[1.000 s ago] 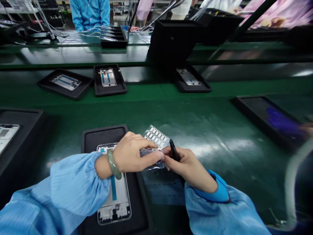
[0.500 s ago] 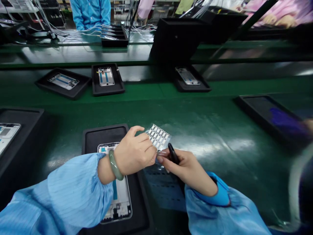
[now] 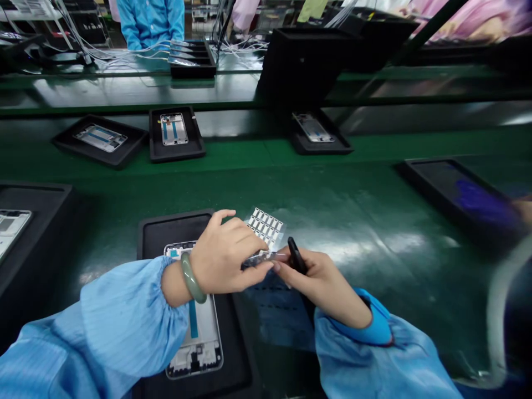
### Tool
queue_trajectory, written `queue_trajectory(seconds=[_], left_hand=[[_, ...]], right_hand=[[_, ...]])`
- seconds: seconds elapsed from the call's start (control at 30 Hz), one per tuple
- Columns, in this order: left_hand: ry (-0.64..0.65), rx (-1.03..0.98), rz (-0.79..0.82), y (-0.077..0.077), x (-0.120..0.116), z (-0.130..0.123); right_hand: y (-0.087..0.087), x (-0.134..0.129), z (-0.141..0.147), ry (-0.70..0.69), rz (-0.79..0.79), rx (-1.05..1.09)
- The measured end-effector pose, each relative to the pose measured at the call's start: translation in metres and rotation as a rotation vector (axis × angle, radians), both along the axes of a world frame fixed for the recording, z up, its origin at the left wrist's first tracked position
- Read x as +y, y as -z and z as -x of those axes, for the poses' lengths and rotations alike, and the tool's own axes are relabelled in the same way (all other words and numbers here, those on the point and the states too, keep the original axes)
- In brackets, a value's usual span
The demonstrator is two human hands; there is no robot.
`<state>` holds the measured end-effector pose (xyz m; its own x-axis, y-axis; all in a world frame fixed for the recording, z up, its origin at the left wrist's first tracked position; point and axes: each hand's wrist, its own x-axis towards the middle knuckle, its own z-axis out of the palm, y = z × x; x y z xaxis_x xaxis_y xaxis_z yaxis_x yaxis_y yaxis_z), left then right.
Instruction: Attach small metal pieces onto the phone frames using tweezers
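Observation:
My left hand (image 3: 226,252), with a green bangle at the wrist, is closed on a sheet of small white stickers (image 3: 266,224) on clear film. Its index finger sticks out, and the thumb and other fingers are around the film's near edge. My right hand (image 3: 320,280) meets it there, thumb and forefinger pinched at the film. A black pen-like tool (image 3: 296,256) passes through the right hand; its lower end is hidden. Under my left forearm lies a phone frame (image 3: 203,327) with a blue strip, in a black tray (image 3: 183,224), partly covered by the sleeve.
Farther off stand black trays (image 3: 197,145) with phone frames on the green bench (image 3: 324,194). Another tray (image 3: 45,202) is at the left, and one (image 3: 415,166) with something purple at the right. Across the bench sits a person in blue (image 3: 152,25).
My left thumb has moved away from the fingers, showing more of the clear film between the hands. Both hands stay together; the whole view has shifted slightly.

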<state>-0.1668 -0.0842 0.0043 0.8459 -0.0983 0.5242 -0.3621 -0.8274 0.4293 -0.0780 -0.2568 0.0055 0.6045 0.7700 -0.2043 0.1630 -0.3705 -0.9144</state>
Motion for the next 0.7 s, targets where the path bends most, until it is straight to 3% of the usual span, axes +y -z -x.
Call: queue_trajectory(seconds=[0.13, 0.3, 0.53, 0.7], left_hand=[[0.034, -0.056, -0.137, 0.003, 0.001, -0.001], [0.019, -0.032, -0.023, 0.005, 0.0, -0.002], [0.042, 0.119, 0.247, 0.008, 0.0, -0.003], [0.009, 0.201, 0.18, 0.006, -0.001, -0.008]], right_hand=[[-0.001, 0.002, 0.001, 0.043, 0.001, -0.013], [0.002, 0.003, 0.003, 0.153, -0.013, -0.056], [0.005, 0.002, 0.003, 0.172, -0.003, -0.07], [0.004, -0.008, 0.002, 0.066, 0.037, -0.117]])
